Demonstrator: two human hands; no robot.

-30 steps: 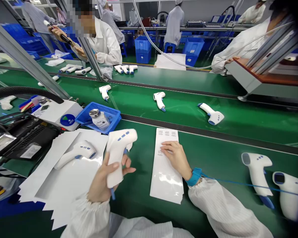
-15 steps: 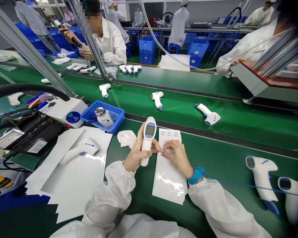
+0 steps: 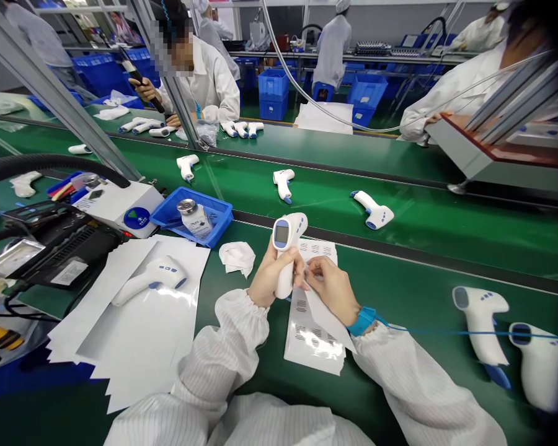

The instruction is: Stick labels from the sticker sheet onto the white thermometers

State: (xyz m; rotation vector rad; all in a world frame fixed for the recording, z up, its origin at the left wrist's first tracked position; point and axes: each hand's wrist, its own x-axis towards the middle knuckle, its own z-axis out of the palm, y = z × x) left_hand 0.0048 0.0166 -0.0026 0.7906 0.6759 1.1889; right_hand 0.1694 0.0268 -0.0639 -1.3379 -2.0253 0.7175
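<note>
My left hand [image 3: 272, 279] grips the handle of a white thermometer gun [image 3: 286, 238], held upright with its small screen facing me. My right hand [image 3: 332, 288] is pinched at the gun's handle, fingertips together on something too small to name. A blue wrist strap [image 3: 361, 321] with a cord circles my right wrist. Under both hands lies a white label sheet [image 3: 312, 337] with rows of printed labels, its top part lifted against my right hand. A crumpled white wipe [image 3: 237, 256] rests just left of my hands.
Another thermometer gun [image 3: 151, 280] lies on a stack of white sheets [image 3: 134, 334] at left. Two guns [image 3: 481, 322] lie at right. A blue tray [image 3: 218, 217] holds a bottle [image 3: 193, 218]. More guns [image 3: 373, 212] lie on the conveyor belt. Co-workers in white coats work across it.
The gun was turned from screen-down to upright, screen toward me, and raised slightly. My right hand left the sheet and moved to the gun's handle. The guns on the belt shifted left.
</note>
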